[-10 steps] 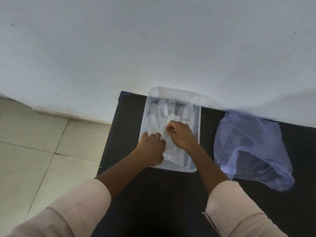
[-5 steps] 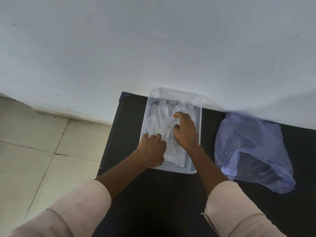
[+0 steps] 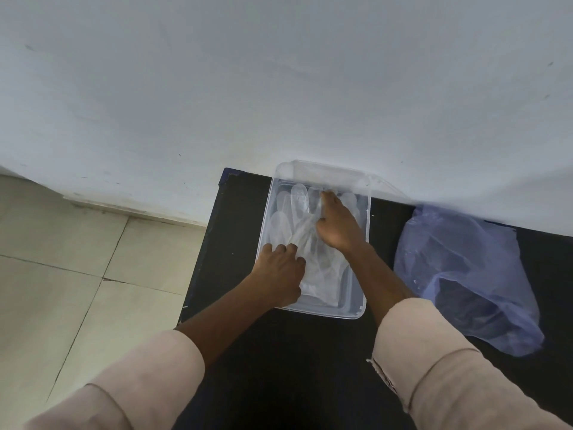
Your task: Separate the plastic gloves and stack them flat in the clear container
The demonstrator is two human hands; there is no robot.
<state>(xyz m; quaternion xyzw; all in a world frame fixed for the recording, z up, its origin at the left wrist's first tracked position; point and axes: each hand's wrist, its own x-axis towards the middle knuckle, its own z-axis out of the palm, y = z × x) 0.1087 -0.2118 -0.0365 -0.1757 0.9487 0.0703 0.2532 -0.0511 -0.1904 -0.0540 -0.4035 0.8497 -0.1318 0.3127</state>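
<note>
Black table [image 3: 279, 367], against a white wall [image 3: 279, 72]. Blue plastic bag [image 3: 465, 274], crumpled, right of the clear container [image 3: 361, 311]. Container holds plastic gloves [image 3: 294, 225], lying flat. My right hand [image 3: 338, 225] presses flat, fingers extended, on them; my left hand [image 3: 279, 274], curled, pins their near end.

Clear, smooth plastic container [image 3: 362, 243]; thin, filmy translucent gloves [image 3: 297, 218]; crinkled bluish plastic bag [image 3: 465, 274]; matt black desk [image 3: 294, 367]; glossy floor tiles [image 3: 77, 274].
</note>
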